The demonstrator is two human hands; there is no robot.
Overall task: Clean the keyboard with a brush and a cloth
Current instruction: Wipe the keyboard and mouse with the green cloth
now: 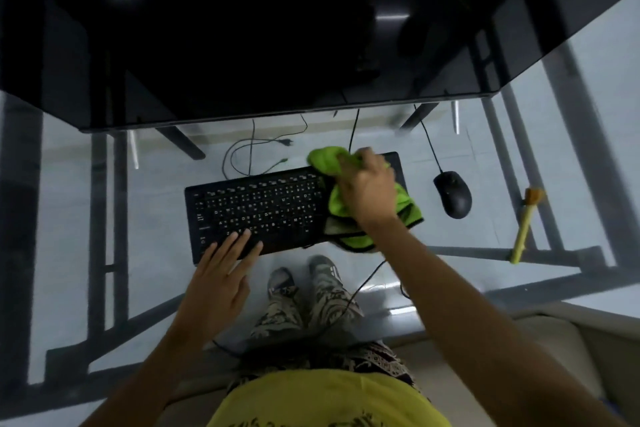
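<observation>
A black keyboard (pixel 263 208) with white letters lies on a glass desk in front of me. My right hand (pixel 369 189) grips a bright green cloth (pixel 405 206) bunched over the keyboard's right end, hiding the keys there. My left hand (pixel 221 274) rests flat on the keyboard's near left corner, fingers spread and pressing on its front edge. A yellow-handled brush (pixel 524 225) lies on the glass at the far right, away from both hands.
A black mouse (pixel 453 194) sits right of the keyboard, its cable running back under a large dark monitor (pixel 277 45). Loose cables (pixel 252 152) lie behind the keyboard. The glass desk (pixel 69 184) shows its dark frame, my legs and shoes below.
</observation>
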